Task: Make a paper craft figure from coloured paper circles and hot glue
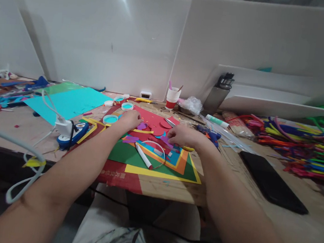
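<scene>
My left hand (131, 121) is closed, its curled fingers pointing down beside a purple paper piece (142, 126); what they grip, if anything, is hidden. In my right hand (181, 134) are scissors (170, 123), their metal blades pointing up and left past the knuckles. Its fingertips also touch another purple paper scrap (166, 140). Between the hands lies red paper (153, 117) with cut shapes and a narrow yellow strip (138, 131). A white marker with a dark red cap (143, 156) rests on green paper (123, 153), close to a thin white loop (163, 154).
Tape rolls (111, 119) and a blue-and-white power strip (73, 135) with a charger stand left. Cyan paper (69, 103) lies beyond them. Stacked paper cups (172, 98), a grey bottle (218, 94), a black phone (272, 181) and colourful pipe cleaners (297, 146) are right.
</scene>
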Motion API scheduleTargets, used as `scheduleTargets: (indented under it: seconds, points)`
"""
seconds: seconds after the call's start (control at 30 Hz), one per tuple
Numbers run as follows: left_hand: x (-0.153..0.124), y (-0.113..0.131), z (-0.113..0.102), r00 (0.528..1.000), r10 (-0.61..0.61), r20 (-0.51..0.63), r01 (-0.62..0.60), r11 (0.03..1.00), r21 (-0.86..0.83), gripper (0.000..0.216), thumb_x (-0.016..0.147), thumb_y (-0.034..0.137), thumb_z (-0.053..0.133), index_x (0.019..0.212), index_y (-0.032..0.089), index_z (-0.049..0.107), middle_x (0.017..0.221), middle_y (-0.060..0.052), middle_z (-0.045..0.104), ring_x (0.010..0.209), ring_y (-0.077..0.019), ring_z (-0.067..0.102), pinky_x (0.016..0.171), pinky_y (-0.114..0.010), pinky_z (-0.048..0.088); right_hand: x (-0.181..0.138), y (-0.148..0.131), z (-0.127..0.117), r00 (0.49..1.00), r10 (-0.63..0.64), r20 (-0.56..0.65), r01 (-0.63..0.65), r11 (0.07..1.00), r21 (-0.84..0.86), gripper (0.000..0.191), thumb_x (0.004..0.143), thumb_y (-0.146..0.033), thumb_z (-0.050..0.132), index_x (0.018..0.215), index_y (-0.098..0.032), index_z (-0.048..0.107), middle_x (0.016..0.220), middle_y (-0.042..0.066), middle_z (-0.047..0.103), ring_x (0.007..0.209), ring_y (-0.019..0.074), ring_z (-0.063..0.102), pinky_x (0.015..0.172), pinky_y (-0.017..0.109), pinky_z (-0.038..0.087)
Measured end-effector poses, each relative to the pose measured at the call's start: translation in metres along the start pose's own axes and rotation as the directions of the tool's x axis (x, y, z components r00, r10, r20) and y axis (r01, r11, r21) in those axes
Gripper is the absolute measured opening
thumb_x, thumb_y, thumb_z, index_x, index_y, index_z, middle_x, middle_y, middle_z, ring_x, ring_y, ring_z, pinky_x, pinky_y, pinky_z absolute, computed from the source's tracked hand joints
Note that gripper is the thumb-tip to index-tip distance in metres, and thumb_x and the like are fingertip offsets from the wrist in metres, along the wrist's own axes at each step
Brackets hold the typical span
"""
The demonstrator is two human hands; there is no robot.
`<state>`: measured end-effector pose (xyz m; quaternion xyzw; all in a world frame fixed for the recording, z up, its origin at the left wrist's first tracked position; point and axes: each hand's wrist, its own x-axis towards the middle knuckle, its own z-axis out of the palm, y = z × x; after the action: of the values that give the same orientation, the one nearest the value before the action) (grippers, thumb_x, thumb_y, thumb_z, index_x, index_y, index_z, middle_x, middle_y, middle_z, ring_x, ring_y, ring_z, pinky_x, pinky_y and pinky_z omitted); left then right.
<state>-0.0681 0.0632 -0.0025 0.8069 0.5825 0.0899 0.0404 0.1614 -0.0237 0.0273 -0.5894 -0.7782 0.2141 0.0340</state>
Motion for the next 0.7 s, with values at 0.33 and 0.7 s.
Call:
scheduleTargets:
  seconds: [0.33, 0.7]
  points:
    - [0.006, -0.004, 0.006, 0.999, -0.040, 0.020, 0.040, 0.999, 0.005, 0.016, 0.075, 0.022, 0.058, 0.079, 0.015, 0.072, 0.081, -0.010, 0.071, 0.073, -0.0191, 0.063, 0.064, -0.025, 0.041, -0.008, -0.014, -0.004, 0.998, 0.059, 0.003, -0.058, 0.988, -0.143, 0.011, 0.076, -0.017, 0.061, 0.073, -0.018, 0.072, 0.068, 0.002, 0.066, 0.062, 0.0135, 0.054, 0.055, 0.024, 0.034]
    - [0.000, 0.000, 0.000, 0.992, -0.073, -0.105, 0.065, 0.994, -0.084, 0.019, 0.077, 0.027, 0.057, 0.079, 0.015, 0.070, 0.078, -0.010, 0.070, 0.071, -0.0195, 0.062, 0.060, -0.026, 0.039, 0.002, 0.005, -0.001, 0.967, 0.065, -0.246, -0.052, 0.997, 0.057, 0.014, 0.078, -0.022, 0.061, 0.076, -0.017, 0.075, 0.071, 0.004, 0.069, 0.062, 0.0142, 0.055, 0.056, 0.025, 0.035]
